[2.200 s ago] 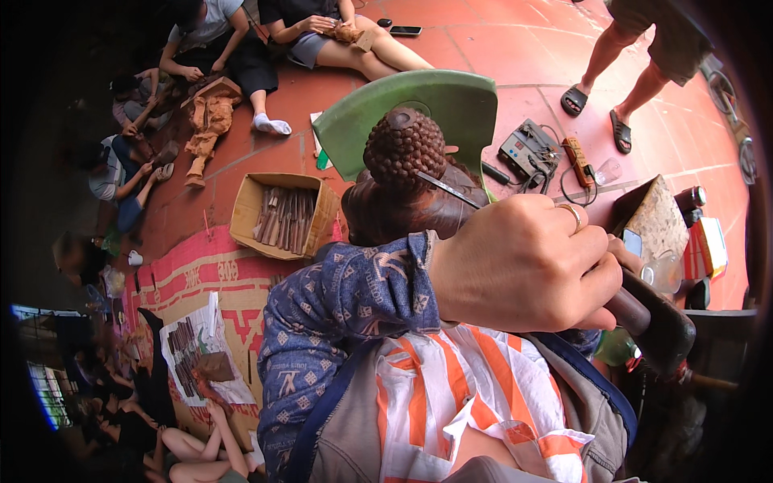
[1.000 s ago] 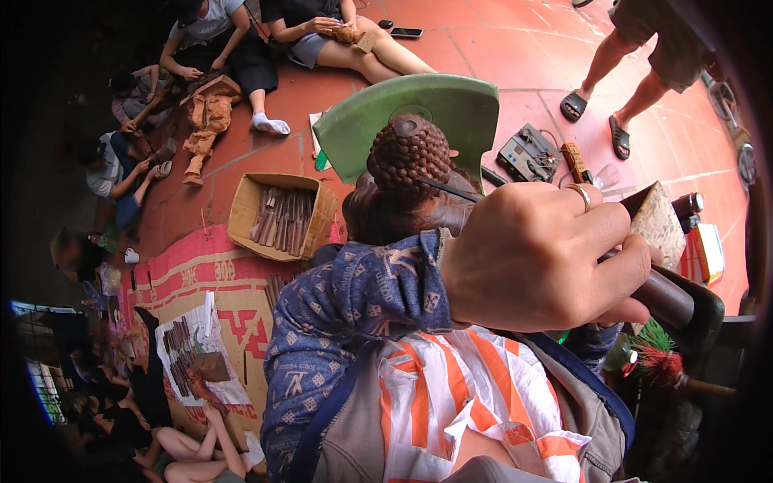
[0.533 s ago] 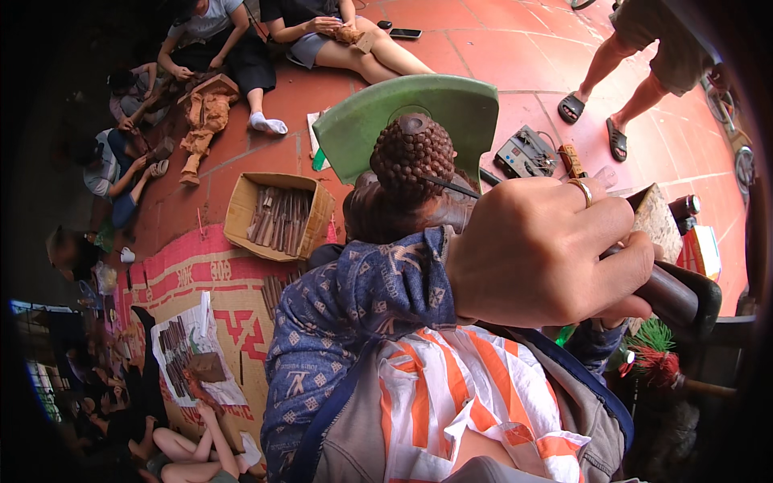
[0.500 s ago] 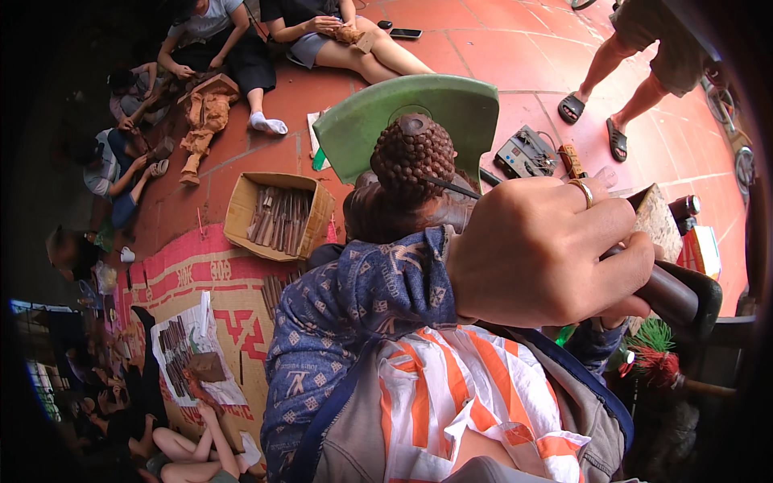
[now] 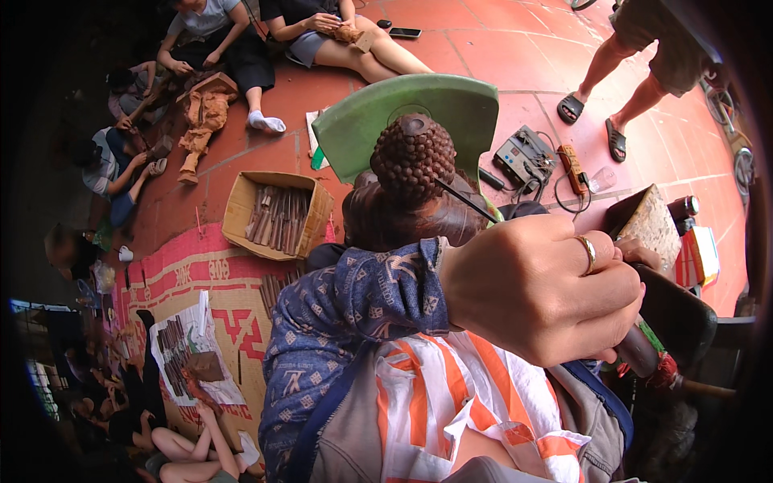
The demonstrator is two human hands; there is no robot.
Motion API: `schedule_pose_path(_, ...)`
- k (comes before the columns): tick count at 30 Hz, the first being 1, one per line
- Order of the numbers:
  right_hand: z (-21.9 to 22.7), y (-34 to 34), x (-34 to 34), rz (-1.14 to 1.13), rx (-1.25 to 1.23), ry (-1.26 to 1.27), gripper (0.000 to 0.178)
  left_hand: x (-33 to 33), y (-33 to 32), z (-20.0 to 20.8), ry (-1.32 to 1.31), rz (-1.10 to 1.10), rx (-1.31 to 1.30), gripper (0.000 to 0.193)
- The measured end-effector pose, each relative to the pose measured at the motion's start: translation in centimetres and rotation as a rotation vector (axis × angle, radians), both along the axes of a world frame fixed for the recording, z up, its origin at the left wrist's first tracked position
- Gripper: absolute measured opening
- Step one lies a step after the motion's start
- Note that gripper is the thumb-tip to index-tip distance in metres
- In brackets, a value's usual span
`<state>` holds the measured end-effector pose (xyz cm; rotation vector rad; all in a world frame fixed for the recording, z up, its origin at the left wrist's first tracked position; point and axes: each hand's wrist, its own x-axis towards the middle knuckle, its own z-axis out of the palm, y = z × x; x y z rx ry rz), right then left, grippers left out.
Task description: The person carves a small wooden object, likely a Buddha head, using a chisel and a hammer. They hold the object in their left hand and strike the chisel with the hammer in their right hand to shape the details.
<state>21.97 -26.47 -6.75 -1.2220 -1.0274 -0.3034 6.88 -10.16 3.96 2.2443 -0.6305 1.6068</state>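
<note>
A dark brown carved wooden figure (image 5: pixel 413 161), its head covered in round knobs, stands upright in front of me. My left hand (image 5: pixel 547 294), wearing a ring, is closed around a long thin carving tool (image 5: pixel 467 201). The tool's narrow dark shaft reaches the right side of the knobbed head, and a thick dark handle emerges below my fingers. Whether the tip touches the knobs or lies just beside them is hard to tell. Behind my left knuckles, part of my right hand (image 5: pixel 640 253) shows in shadow; its fingers are mostly hidden.
A green plastic chair back (image 5: pixel 354 133) rises behind the figure. Left stand a cardboard box (image 5: pixel 241 209) of chisels and a patterned mat (image 5: pixel 181 266). A grey control box (image 5: pixel 523 157) sits right, near a person's sandals (image 5: pixel 617 141). Other people sit carving at far left.
My left hand has turned and come slightly nearer, and the tool's handle has swung down toward me. The shaft slants more steeply. Part of my right hand now shows beyond the left.
</note>
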Motion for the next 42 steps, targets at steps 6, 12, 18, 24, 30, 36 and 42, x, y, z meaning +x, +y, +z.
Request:
schedule_pose_path(6, 0.6, 0.0, -0.1, 0.040, -0.033, -0.052, 0.027, 0.0, 0.7, -0.4, 0.017, -0.059, 0.012, 0.030)
schedule_pose_path(12, 1.0, -0.3, -0.1, 0.055, -0.033, -0.097, 0.027, -0.9, 1.4, -0.1, 0.037, -0.102, 0.034, 0.032)
schedule_pose_path(18, 3.1, -0.9, -0.5, -0.110, -0.049, -0.344, 0.025, -1.0, 1.6, 0.0, 0.025, -0.158, 0.018, 0.032)
schedule_pose_path(24, 2.3, -2.4, 0.4, -0.148, -0.085, -0.233, 0.024, -0.6, 1.4, 0.4, 0.099, -0.093, -0.019, 0.034)
schedule_pose_path(30, 0.9, -1.9, 0.3, -0.308, -0.046, -0.117, 0.030, 1.6, 0.8, 0.9, 0.272, 0.328, 0.076, 0.029)
schedule_pose_path(36, 1.7, -1.0, -0.2, -0.069, -0.028, -0.012, 0.034, 0.1, 0.1, 1.4, 0.208, 0.029, -0.041, 0.032)
schedule_pose_path(42, 2.8, -0.5, 0.2, -0.051, -0.029, -0.020, 0.040, 0.3, 0.6, 1.1, 0.088, 0.022, -0.048, 0.038)
